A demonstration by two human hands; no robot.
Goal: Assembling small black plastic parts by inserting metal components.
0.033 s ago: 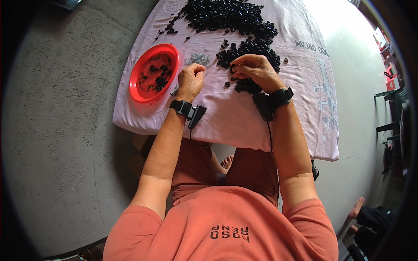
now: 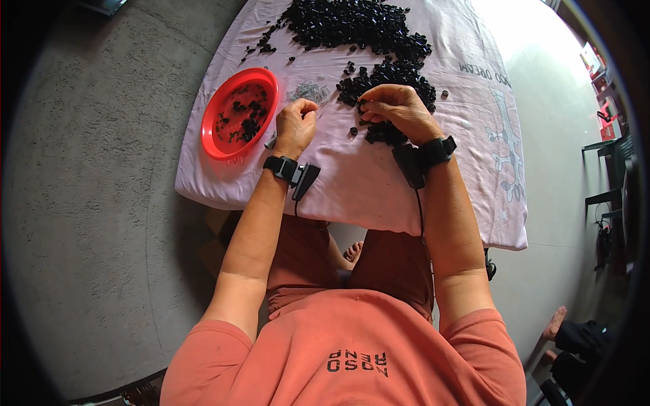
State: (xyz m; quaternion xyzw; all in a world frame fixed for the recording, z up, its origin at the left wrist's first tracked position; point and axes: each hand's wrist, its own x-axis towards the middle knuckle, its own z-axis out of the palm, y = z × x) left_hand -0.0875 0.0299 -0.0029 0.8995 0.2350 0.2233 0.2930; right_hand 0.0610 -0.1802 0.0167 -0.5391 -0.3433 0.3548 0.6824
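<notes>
My left hand [image 2: 296, 127] is closed above the near middle of the table, between the red basin and the black pieces. Its fingers are curled, and what they hold, if anything, is hidden. My right hand [image 2: 401, 111] hovers over the near edge of the smaller heap of black pieces [image 2: 413, 84], thumb and fingers pinched round a small black piece [image 2: 362, 105]. Just beyond my left hand lies a pile of thin, clear or silvery bits [image 2: 309, 92]. The red basin [image 2: 211, 143] to the left holds some small black pieces [image 2: 250, 125].
A larger heap of black pieces [image 2: 352, 26] spreads over the far side of the table, covered by a pink cloth [image 2: 467, 196]. One loose black piece [image 2: 353, 131] lies between my hands. Dark chairs [image 2: 616, 162] and another person's foot [image 2: 556, 323] are at the right.
</notes>
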